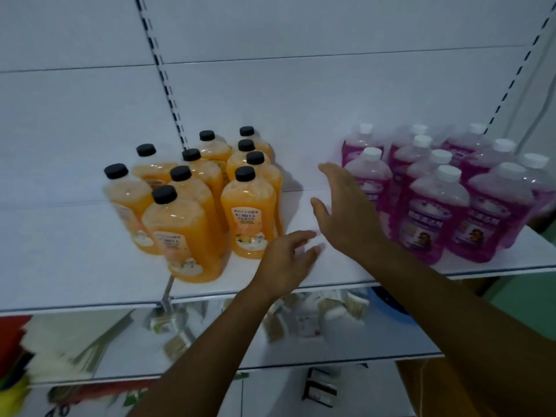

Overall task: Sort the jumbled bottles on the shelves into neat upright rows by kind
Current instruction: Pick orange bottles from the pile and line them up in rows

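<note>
Two bare hands are hovering over a white metal shelf (90,251), holding nothing: the left hand (285,260) with loosely spread fingers, the right hand (346,212) flat. Black-capped orange plastic bottles (249,212) are standing upright left of them, white-capped purple plastic bottles (433,218) right. Their labels are carrying East Asian script, too blurred to read.
</note>
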